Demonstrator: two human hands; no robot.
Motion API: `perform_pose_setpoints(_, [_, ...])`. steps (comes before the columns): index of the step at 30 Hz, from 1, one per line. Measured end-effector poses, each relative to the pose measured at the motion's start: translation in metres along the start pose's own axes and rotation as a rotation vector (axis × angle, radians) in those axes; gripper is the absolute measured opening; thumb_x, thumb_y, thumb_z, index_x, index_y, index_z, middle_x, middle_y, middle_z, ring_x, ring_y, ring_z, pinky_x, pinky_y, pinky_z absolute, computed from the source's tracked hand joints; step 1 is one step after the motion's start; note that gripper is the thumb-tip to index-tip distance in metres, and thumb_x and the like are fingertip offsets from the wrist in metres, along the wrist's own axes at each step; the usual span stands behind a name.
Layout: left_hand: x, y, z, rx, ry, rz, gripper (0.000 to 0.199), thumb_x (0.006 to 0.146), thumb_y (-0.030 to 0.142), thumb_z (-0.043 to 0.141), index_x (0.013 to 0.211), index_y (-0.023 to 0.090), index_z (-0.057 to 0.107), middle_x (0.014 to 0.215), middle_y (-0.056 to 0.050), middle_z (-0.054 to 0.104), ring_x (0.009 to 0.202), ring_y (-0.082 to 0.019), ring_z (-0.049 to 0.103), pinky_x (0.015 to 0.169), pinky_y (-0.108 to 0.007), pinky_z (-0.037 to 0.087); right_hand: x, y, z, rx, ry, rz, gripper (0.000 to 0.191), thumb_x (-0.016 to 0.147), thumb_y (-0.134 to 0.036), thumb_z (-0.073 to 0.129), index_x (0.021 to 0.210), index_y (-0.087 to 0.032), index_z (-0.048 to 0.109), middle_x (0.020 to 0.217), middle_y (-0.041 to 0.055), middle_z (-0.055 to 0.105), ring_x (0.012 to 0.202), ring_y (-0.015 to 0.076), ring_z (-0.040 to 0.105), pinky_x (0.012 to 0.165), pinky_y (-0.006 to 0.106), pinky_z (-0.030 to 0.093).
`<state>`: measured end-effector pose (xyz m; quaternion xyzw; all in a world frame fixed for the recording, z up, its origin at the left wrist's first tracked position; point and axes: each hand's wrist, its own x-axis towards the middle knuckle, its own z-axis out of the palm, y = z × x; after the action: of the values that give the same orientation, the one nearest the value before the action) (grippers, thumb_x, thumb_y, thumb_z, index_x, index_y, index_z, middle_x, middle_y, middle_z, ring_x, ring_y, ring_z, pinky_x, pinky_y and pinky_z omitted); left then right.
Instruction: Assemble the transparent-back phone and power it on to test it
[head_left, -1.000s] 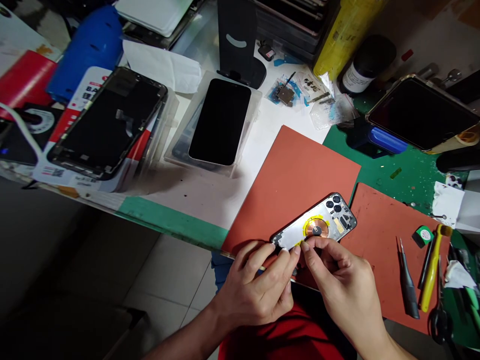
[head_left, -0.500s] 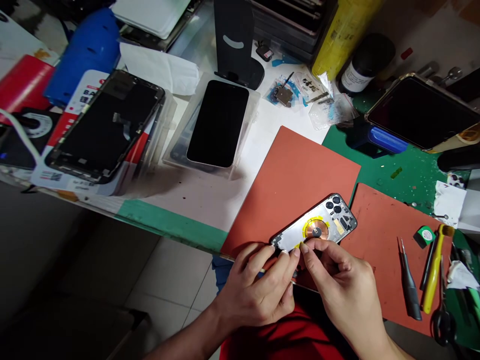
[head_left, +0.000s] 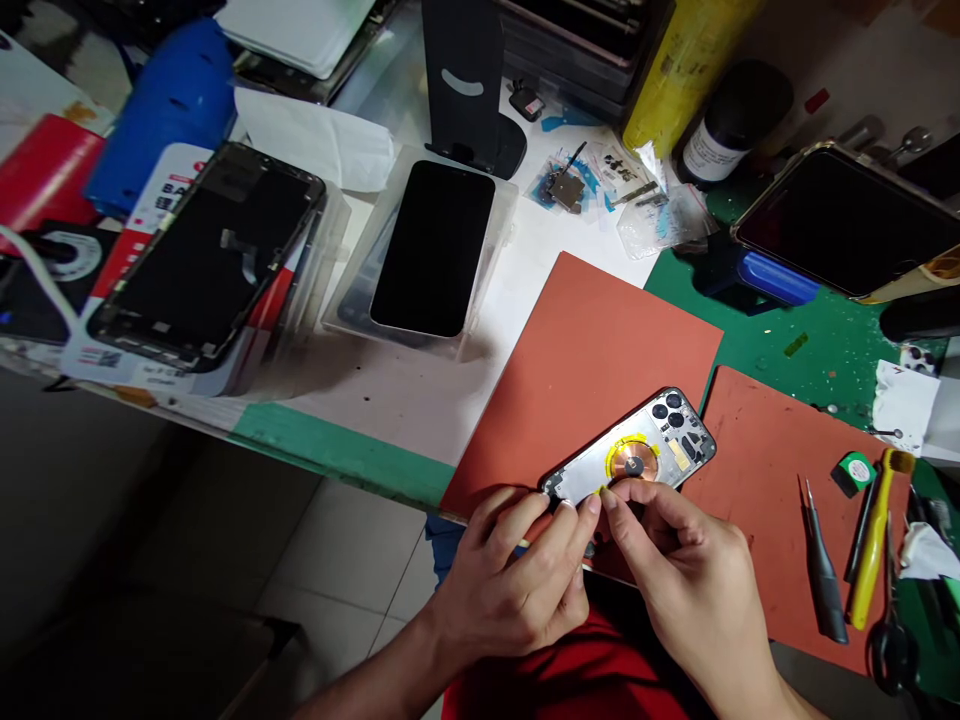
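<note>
An opened phone (head_left: 592, 468) lies slanted on the left red-brown mat (head_left: 592, 350), its camera lenses at the upper right and a copper coil (head_left: 632, 462) with yellow edging at its middle. My left hand (head_left: 521, 565) rests its curled fingertips along the phone's lower left edge. Just right of it, my right hand (head_left: 690, 560) has thumb and index finger pinched at the edge below the coil, by a small yellow bit. Whatever lies between those fingertips is too small to make out.
Tweezers (head_left: 825, 575), a yellow brush (head_left: 871, 545) and scissors (head_left: 890, 655) lie at the right. A black-screened phone (head_left: 433, 248) sits on a clear case, left of the mat. Further left lies a phone display part (head_left: 214, 255). Another phone (head_left: 844, 220) leans at upper right.
The view has shifted very slightly. Both hands and the opened phone look almost the same as before.
</note>
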<state>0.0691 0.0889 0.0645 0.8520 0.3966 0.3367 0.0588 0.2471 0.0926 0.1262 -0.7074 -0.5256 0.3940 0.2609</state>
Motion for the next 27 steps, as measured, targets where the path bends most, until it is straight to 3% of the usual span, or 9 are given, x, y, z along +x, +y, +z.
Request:
perform_pose_setpoints(12, [0.0,0.002,-0.001,0.013,-0.012,0.006,0.046,0.081,0.015,0.065,0.125,0.006,0.075,0.113,-0.01,0.069,0.106,-0.027,0.056,0.096,-0.047,0.049,0.003,-0.004,0.0,0.038,0.012,-0.022,0.021,0.099,-0.033,0.065,0.085,-0.022,0.076,0.057,-0.006,0.062,0.043,0.0067,0.05,0.041,0.016,0.036])
perform_pose_setpoints(27, [0.001,0.01,0.0,0.078,-0.031,-0.027,0.043,0.089,0.02,0.061,0.127,0.007,0.075,0.118,-0.012,0.063,0.109,-0.029,0.057,0.101,-0.048,0.046,0.001,-0.001,-0.001,0.065,0.052,0.046,0.019,0.096,-0.037,0.069,0.086,-0.024,0.079,0.054,-0.0067,0.056,0.044,0.0068,0.046,0.043,0.015,0.039])
